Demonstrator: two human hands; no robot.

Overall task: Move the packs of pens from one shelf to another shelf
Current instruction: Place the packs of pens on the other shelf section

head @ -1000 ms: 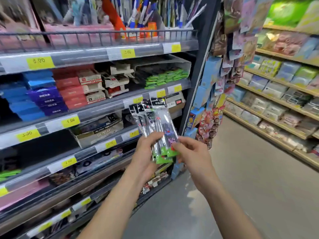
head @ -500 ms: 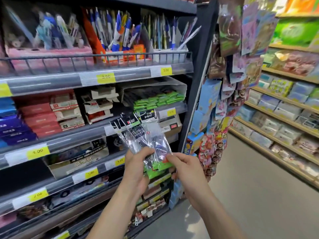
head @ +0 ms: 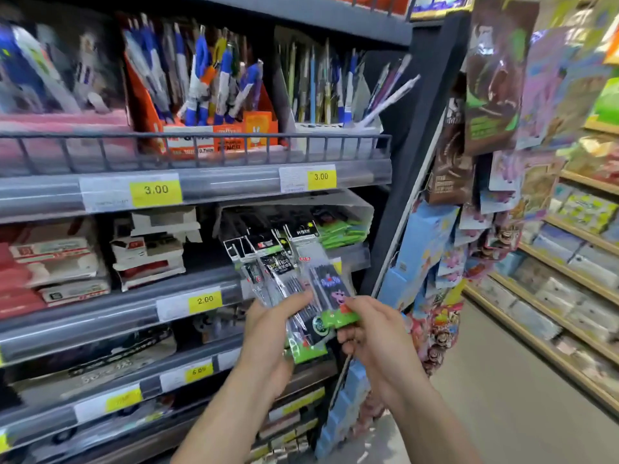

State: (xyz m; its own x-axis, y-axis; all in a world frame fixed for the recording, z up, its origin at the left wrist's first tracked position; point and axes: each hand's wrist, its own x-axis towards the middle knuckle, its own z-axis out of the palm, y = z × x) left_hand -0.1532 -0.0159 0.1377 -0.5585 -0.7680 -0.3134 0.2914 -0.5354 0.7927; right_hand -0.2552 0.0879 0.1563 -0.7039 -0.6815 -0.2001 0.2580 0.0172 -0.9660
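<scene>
Carrying step, I judge: the left hand [head: 268, 343] clamps a fan of pen packs [head: 288, 283] while the right hand [head: 371, 333] pinches the front pack's green end, before the shelf with the 2.00 tag [head: 205, 300] at 9 o'clock; next, choose a destination shelf and slide them in.

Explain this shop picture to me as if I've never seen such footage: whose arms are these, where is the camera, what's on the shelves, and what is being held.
There is no machine here. The two bare arms belong to a person, and the single camera sits on their head, looking forward and down, so you see what they see.

The left hand holds a fanned bunch of pen packs in clear wrappers with green bottoms. The right hand pinches the front pack, the cartoon pack, at its green lower end.

In front stands a grey shelf unit with yellow price tags. The top shelf carries upright pens in boxes; the shelf below has red and white boxes and a tray of similar green packs. More goods hang on the right.
</scene>
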